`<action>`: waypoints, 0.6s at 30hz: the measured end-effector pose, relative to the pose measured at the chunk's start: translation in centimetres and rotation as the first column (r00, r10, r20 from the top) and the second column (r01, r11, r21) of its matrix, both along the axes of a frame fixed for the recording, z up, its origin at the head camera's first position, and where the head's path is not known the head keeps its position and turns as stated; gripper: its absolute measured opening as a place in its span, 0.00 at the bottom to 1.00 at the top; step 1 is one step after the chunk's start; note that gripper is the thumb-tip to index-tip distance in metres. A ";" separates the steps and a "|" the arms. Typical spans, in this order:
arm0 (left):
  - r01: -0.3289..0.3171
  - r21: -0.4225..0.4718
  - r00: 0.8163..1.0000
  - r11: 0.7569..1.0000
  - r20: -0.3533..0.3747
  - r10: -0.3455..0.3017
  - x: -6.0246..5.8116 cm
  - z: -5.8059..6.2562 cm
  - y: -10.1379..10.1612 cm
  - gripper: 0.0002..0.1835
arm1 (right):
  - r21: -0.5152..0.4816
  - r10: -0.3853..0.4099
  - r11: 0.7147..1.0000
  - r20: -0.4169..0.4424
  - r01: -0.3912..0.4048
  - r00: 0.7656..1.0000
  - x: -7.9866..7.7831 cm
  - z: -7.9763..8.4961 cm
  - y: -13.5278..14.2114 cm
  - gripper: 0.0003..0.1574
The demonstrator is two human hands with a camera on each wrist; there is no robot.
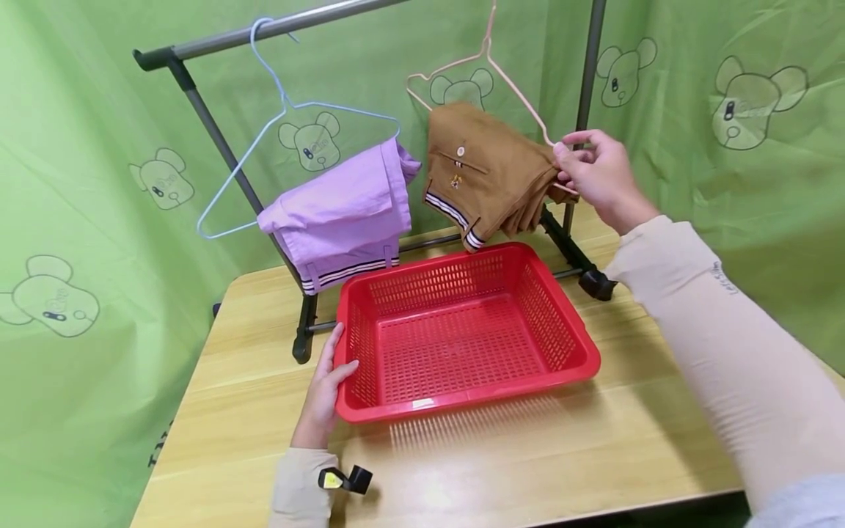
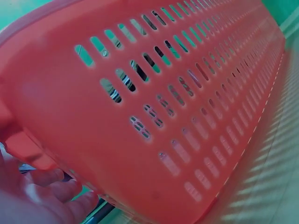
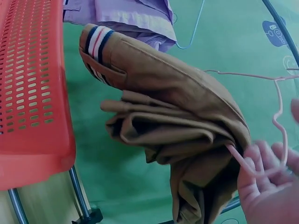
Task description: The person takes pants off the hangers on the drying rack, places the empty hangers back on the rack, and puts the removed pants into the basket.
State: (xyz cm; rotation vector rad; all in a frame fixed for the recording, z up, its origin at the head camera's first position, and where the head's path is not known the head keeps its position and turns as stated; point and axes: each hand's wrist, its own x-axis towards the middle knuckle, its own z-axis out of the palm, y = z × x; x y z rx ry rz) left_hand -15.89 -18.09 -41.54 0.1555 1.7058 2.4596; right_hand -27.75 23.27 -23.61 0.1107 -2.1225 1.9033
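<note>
My right hand (image 1: 602,176) pinches the lower right corner of a pink hanger (image 1: 518,94). Over that hanger's bar drape folded brown pants (image 1: 485,165), with a striped waistband at the lower left; in the right wrist view the brown pants (image 3: 187,98) hang in bunched folds beside the fingers. My left hand (image 1: 325,389) holds the left rim of a red perforated basket (image 1: 462,400), thumb over the edge and fingers outside. In the left wrist view, the fingers (image 2: 51,186) curl beneath the rim of the basket (image 2: 93,116). No clothes lie inside the basket.
Purple pants (image 1: 350,198) hang on a blue hanger (image 1: 264,136) at the left of a metal rack (image 1: 317,16). Rack feet (image 1: 597,284) stand on the wooden table (image 1: 251,367) behind the basket. A green curtain (image 1: 86,183) surrounds the table.
</note>
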 end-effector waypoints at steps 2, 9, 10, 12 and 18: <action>0.004 0.017 1.000 1.000 -0.001 -0.004 0.0 0.0 0.0 0.36 | 0.077 -0.064 0.995 0.017 0.063 0.998 -0.4 -0.1 -0.3 0.19; 0.018 0.047 1.000 0.999 -0.005 -0.018 0.2 0.0 -0.1 0.36 | 0.177 -0.097 0.980 0.053 0.087 0.994 -1.3 -0.3 -1.1 0.23; 0.016 0.042 1.000 0.999 -0.005 -0.016 0.2 0.0 -0.1 0.36 | 0.177 -0.094 0.981 0.058 0.082 0.994 -1.3 -0.4 -1.1 0.23; 0.018 0.043 1.000 0.999 -0.005 -0.018 0.2 0.0 -0.1 0.36 | 0.173 -0.093 0.981 0.061 0.082 0.994 -1.4 -0.6 -1.3 0.23; 0.032 0.061 0.999 0.998 -0.010 -0.031 0.1 -0.1 -0.1 0.36 | 0.133 -0.106 0.986 0.027 0.102 0.994 -1.3 -0.7 -1.4 0.24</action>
